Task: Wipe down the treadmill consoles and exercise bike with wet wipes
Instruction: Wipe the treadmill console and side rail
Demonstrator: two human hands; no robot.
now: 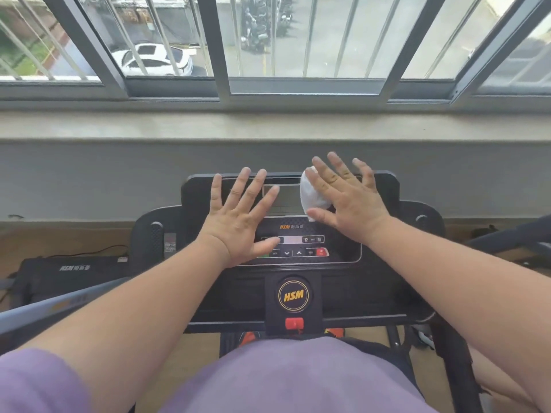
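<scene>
A black, glossy treadmill console (298, 263) with rounded corners sits below a grey window ledge (268, 126). The left hand (238, 222) lies flat over the console's left half, fingers straight and spread wide, holding nothing. The right hand (348, 198), fingers also splayed, presses a crumpled white wet wipe (311, 195) against the console's grey display, upper right of centre. A round yellow-ringed HSM badge (294, 295) sits at the console's near edge. Wooden floor shows either side.

Bright, even daylight comes through the window (268, 40) ahead of me, washing out the street outside. Shadows are soft. The wide lens bends the window frame at the edges; fine detail looks slightly soft throughout.
</scene>
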